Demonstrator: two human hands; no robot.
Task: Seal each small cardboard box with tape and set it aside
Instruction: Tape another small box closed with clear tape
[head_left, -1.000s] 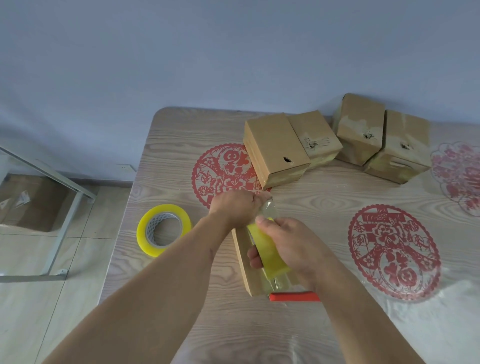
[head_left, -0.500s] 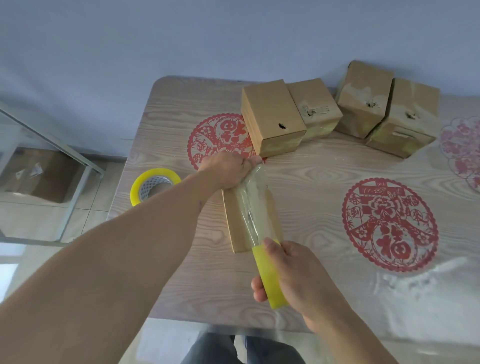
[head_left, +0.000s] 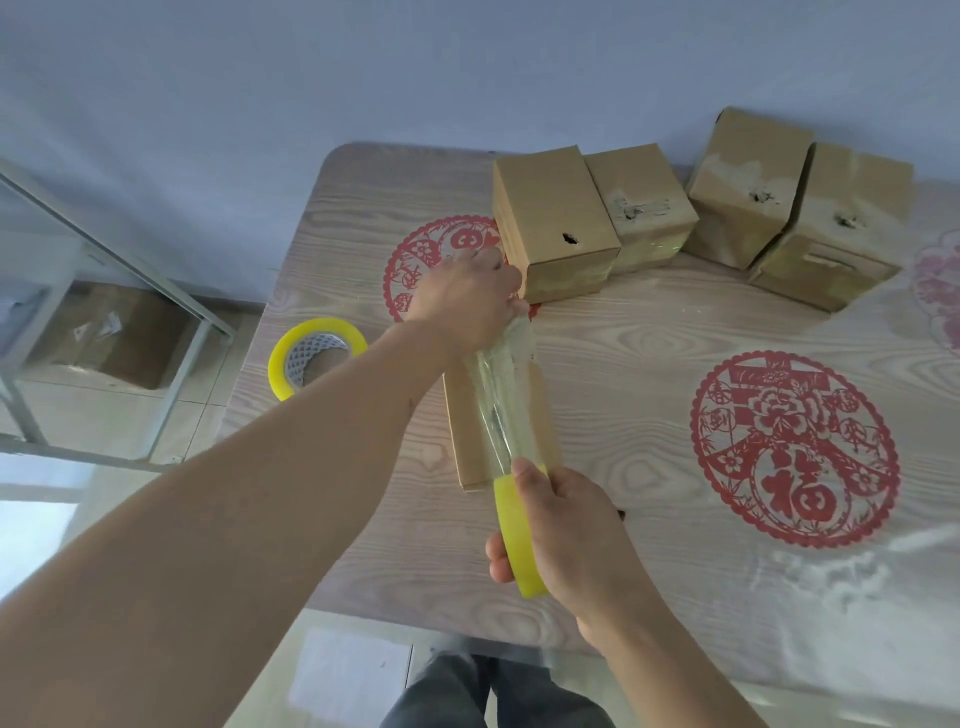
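A small cardboard box (head_left: 465, 431) lies on the wooden table (head_left: 623, 364) in front of me. A clear strip of tape (head_left: 501, 395) stretches over its top. My left hand (head_left: 467, 299) pinches the strip's far end just beyond the box. My right hand (head_left: 561, 530) grips the yellow tape roll (head_left: 511, 535) near the table's front edge, past the box's near end. Several taped cardboard boxes stand at the back: two side by side (head_left: 556, 218) and two more to the right (head_left: 800, 202).
A second yellow tape roll (head_left: 311, 356) lies flat near the table's left edge. Red paper-cut patterns (head_left: 789, 447) decorate the tabletop. A metal frame (head_left: 156, 332) and a large carton (head_left: 111, 338) sit on the floor to the left. My legs show below the table edge.
My right hand has pulled the tape roll toward me, from over the box to past its near end, drawing out a long strip. My left hand still holds the far end.
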